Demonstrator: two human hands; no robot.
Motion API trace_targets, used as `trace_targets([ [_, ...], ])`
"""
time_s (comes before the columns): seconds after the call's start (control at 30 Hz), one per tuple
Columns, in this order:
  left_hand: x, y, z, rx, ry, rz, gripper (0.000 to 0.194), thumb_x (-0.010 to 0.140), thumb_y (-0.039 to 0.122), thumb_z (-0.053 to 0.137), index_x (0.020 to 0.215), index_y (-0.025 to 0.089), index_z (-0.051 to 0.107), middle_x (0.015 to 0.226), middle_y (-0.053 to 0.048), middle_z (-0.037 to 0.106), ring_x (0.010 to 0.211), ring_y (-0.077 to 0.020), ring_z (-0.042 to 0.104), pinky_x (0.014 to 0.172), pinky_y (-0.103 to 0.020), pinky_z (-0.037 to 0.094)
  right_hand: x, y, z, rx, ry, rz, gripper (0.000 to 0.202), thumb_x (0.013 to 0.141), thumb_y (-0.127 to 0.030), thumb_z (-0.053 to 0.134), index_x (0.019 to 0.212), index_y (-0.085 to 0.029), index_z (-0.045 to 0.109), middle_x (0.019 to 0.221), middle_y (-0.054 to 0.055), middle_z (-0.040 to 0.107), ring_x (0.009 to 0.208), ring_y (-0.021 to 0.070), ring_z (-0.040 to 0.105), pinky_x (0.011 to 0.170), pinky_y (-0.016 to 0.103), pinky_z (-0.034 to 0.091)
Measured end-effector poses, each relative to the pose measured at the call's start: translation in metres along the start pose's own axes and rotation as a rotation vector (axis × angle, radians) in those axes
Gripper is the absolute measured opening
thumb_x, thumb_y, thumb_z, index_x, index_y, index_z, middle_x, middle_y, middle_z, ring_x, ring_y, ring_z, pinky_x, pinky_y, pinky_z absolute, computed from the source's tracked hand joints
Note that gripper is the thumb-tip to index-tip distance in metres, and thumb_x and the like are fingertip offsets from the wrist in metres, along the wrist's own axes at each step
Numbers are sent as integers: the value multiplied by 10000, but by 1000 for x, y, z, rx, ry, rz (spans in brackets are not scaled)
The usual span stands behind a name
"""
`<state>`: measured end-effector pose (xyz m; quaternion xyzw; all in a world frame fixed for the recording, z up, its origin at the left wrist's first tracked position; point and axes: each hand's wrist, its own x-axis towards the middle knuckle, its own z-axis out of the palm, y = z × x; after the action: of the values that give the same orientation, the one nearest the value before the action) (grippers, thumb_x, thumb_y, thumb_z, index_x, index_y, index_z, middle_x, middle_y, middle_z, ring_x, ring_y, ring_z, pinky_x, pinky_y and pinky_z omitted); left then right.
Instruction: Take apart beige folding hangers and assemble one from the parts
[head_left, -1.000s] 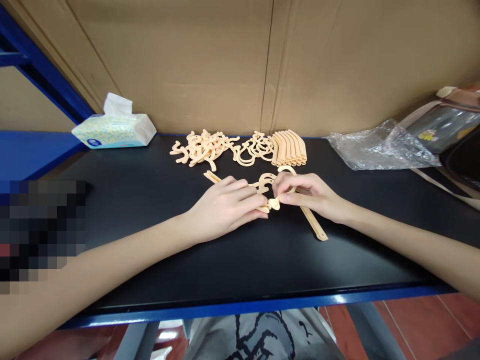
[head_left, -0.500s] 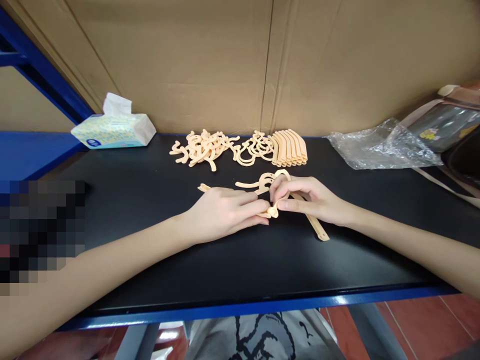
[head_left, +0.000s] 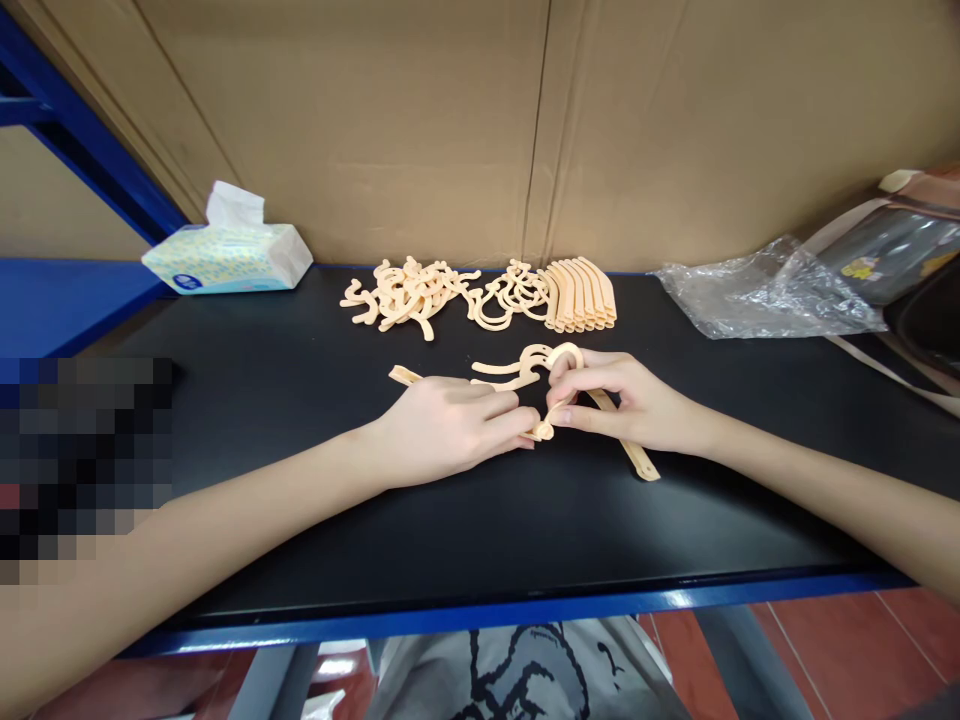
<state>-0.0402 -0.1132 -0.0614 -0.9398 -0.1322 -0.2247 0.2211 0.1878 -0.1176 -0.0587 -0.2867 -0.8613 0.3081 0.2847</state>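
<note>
My left hand point(head_left: 457, 428) is closed over a long cream plastic hanger arm point(head_left: 405, 375), whose hollow end sticks out behind the knuckles. Its other end meets a rounded joint point(head_left: 545, 431) just beyond my left fingertips. With thumb and fingers, my right hand point(head_left: 634, 398) pinches a curved cream hanger hook point(head_left: 567, 353) at that joint. Beneath the right hand lies a second hanger arm point(head_left: 641, 462), slanting toward the front; my palm hides part of it. Loose curved pieces point(head_left: 495, 369) lie just behind the fingers. How the parts join is hidden by my fingers.
At the back are a heap of curved cream pieces point(head_left: 409, 295), several hooks point(head_left: 517, 293) and a neat stack of hanger arms point(head_left: 581, 295). A tissue pack point(head_left: 232, 262) stands back left. A clear plastic bag point(head_left: 772, 295) and another bag point(head_left: 892, 240) lie right.
The held arm and the joint have shifted slightly left and down with my left hand. My right fingers have tilted the hook a little. Both grips stay closed.
</note>
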Motion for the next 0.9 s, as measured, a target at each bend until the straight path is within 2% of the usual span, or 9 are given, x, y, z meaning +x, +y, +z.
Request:
trace_targets([
  [0.3, 0, 2, -1, 5, -28, -38, 218, 943, 298, 428, 832, 190, 581, 655, 54, 613, 547, -83, 566, 489, -223, 351, -2, -3, 0, -258, 54, -93, 115, 862, -258, 557, 851, -169, 629, 835, 30, 515, 758, 116, 499, 687, 250, 417],
  [0.4, 0, 4, 1, -22, -55, -82, 221, 946, 304, 422, 843, 184, 578, 723, 45, 653, 607, -89, 609, 512, -219, 368, -3, -4, -1, -389, 93, -147, 107, 860, -239, 545, 842, -167, 621, 846, 41, 532, 772, 130, 503, 691, 264, 420],
  [0.5, 0, 8, 2, -85, -121, -199, 251, 952, 329, 403, 843, 177, 570, 773, 34, 678, 666, -99, 643, 517, -214, 371, -3, -4, 1, -505, 160, -199, 117, 859, -237, 536, 813, -160, 612, 821, 47, 538, 749, 138, 500, 677, 274, 421],
  [0.63, 3, 13, 0, -160, -231, -414, 251, 932, 390, 429, 885, 187, 570, 762, 25, 696, 623, -133, 653, 478, -218, 350, -2, -5, 3, -624, 217, -209, 155, 866, -245, 520, 768, -159, 604, 763, 41, 547, 716, 141, 495, 672, 280, 414],
  [0.77, 4, 17, -3, -219, -274, -468, 258, 918, 384, 464, 1108, 216, 514, 818, 30, 715, 656, -154, 675, 495, -215, 377, -3, -3, 6, -493, 183, -129, 134, 861, -225, 525, 781, -157, 606, 732, 18, 542, 659, 112, 477, 608, 238, 383],
  [0.9, 2, 18, -4, -238, -243, -426, 223, 924, 359, 464, 1094, 222, 506, 823, 44, 716, 649, -137, 671, 487, -207, 370, -3, 0, 8, -276, 132, -33, 135, 854, -211, 538, 740, -163, 593, 701, -9, 506, 631, 91, 461, 590, 220, 369],
])
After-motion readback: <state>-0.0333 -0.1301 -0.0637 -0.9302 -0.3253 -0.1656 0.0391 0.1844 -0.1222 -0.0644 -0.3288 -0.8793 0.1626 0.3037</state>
